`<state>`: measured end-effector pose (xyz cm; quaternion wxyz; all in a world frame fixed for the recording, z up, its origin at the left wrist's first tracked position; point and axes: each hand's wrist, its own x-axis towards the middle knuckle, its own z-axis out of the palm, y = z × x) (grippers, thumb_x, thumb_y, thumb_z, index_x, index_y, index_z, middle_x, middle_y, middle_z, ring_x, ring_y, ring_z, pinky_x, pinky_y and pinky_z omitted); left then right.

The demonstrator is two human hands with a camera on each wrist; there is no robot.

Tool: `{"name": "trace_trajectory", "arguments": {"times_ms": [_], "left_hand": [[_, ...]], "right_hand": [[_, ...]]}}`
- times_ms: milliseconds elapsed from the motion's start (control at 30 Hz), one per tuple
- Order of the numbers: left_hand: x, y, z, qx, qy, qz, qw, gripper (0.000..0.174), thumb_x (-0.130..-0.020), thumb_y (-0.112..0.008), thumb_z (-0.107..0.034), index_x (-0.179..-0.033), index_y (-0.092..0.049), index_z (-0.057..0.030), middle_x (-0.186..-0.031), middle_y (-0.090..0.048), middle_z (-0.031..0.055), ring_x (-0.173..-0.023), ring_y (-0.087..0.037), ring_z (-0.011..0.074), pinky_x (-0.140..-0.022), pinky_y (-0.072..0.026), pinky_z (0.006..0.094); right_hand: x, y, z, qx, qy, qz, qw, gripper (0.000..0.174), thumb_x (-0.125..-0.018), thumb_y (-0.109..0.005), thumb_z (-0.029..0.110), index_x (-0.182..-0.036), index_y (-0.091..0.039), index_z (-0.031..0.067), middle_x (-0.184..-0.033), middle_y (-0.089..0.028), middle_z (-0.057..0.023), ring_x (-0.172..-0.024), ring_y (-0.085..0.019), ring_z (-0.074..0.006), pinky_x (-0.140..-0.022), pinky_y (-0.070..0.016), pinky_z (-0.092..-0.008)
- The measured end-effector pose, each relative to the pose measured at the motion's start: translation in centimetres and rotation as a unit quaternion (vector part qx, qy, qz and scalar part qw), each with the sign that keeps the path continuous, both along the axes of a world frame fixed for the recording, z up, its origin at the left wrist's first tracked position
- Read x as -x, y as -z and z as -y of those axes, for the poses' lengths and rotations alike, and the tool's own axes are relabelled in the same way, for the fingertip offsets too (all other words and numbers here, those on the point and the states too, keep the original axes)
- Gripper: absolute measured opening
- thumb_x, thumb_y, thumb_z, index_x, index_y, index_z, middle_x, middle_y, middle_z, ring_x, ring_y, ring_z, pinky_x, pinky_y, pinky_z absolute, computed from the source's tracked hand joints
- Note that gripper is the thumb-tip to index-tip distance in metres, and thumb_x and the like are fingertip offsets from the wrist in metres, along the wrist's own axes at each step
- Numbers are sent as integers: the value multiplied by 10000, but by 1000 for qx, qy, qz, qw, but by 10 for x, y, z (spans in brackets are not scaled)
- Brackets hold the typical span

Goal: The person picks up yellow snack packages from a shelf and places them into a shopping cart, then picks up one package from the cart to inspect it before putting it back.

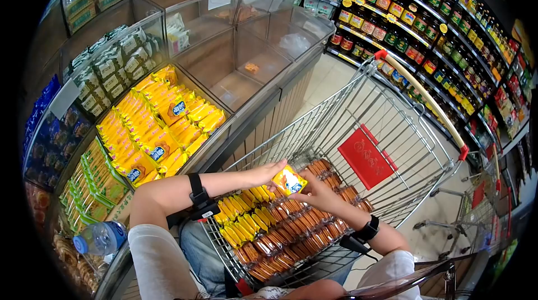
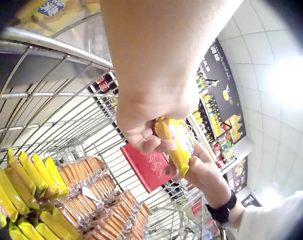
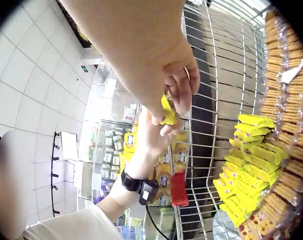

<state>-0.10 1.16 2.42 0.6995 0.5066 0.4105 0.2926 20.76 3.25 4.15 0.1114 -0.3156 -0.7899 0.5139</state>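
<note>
Between both hands, above the shopping cart, is a small yellow snack packet (image 1: 289, 180) with a white and orange print. My left hand (image 1: 271, 175) grips its left side, and my right hand (image 1: 315, 190) pinches its right side. The left wrist view shows the packet (image 2: 174, 142) edge-on, fingers of the left hand (image 2: 146, 132) curled at its upper end. In the right wrist view the right hand (image 3: 179, 90) covers most of it. Below, the cart basket (image 1: 358, 210) holds rows of yellow packets (image 1: 242, 219) and rows of clear-wrapped brown biscuits (image 1: 305, 233).
Left of the cart stands a display bin of yellow packets (image 1: 162, 126), beside green-and-white packets (image 1: 112, 67). A water bottle (image 1: 101, 237) lies at the lower left. A red sign (image 1: 367, 156) hangs on the cart's far side, and shelves of jars (image 1: 403, 14) rise behind.
</note>
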Motion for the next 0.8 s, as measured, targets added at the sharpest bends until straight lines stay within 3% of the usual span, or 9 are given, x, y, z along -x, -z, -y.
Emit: {"name": "trace_trajectory", "arguments": {"times_ms": [33,100,133,367,433,800], "left_hand": [[-1,-3,1,-4,17,5,1000,543,-881,-205,-503,-1048,-468,-58,-748,-534,34,-558,-469,88,-473,-393,200],[-1,-8,2,-22,7,-7,1000,559,-881,-187,-506,-1044,-482,-60,-765,-548,37,-550,-468,85,-457,-383,203],[0,-9,1,-19,21,-10,1000,564,-880,-193,-507,-1030,-495,-56,-764,-552,38,-557,-471,85,-458,-384,206],[1,-12,-4,-24,4,-53,998,596,-867,-219,-533,-944,-551,-44,-736,-561,26,-583,-483,81,-478,-390,204],[2,-13,-4,-23,6,-51,998,594,-867,-222,-534,-942,-554,-48,-738,-562,22,-580,-482,79,-480,-387,201],[4,-8,-5,-44,15,-49,998,567,-880,-252,-498,-964,-591,-52,-711,-581,14,-532,-479,61,-446,-378,193]], "right_hand": [[1,2,2,0,0,0,1000,491,-785,-607,186,-1188,-365,45,-855,-573,-90,-802,-550,-112,-648,-443,-251],[2,6,6,-74,-61,8,995,463,-785,-585,328,-1130,-453,49,-846,-599,-128,-735,-582,-192,-638,-445,-296],[2,7,6,-44,-76,38,995,419,-826,-506,374,-1089,-495,49,-884,-600,-121,-794,-573,-209,-710,-432,-310],[-2,-7,6,7,-79,59,995,370,-883,-397,336,-1056,-498,25,-805,-580,-122,-755,-559,-197,-711,-422,-301],[-2,-8,8,2,-37,-8,999,357,-891,-379,324,-1029,-502,18,-771,-567,-105,-740,-550,-175,-697,-420,-287],[2,-3,5,57,-59,-22,996,317,-882,-426,279,-1049,-489,17,-837,-575,-76,-769,-538,-121,-720,-419,-261]]}}
